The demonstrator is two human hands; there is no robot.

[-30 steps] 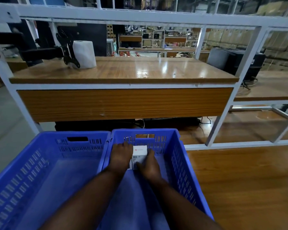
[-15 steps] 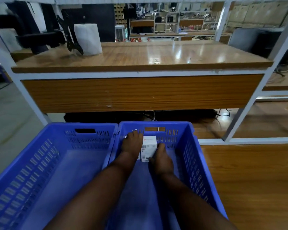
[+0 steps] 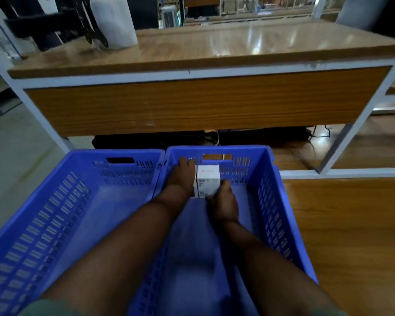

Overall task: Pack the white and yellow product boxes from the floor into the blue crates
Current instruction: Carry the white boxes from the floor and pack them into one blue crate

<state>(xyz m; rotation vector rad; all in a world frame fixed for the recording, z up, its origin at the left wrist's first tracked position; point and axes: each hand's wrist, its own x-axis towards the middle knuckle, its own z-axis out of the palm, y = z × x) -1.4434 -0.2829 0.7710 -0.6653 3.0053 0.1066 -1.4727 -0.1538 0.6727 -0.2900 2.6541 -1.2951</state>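
Note:
Two blue crates stand side by side on the floor. Both my arms reach into the right crate (image 3: 269, 179). A small white product box (image 3: 207, 179) with a barcode on its near face stands upright near that crate's far wall. My left hand (image 3: 183, 176) lies against the box's left side with its fingers stretched toward the far wall. My right hand (image 3: 224, 199) holds the box's near right corner. The left crate (image 3: 55, 201) has nothing visible inside it. No other product boxes are in view.
A wooden workbench (image 3: 214, 49) on a white metal frame (image 3: 351, 133) stands right behind the crates. A white paper roll (image 3: 114, 21) and a black metal bracket (image 3: 87, 23) sit on its left end. Wooden floor lies to the right, grey concrete to the left.
The camera has tilted down and moved closer to the crates. Both hands have stayed on the white box at the far end of the right crate, and the box has turned more upright.

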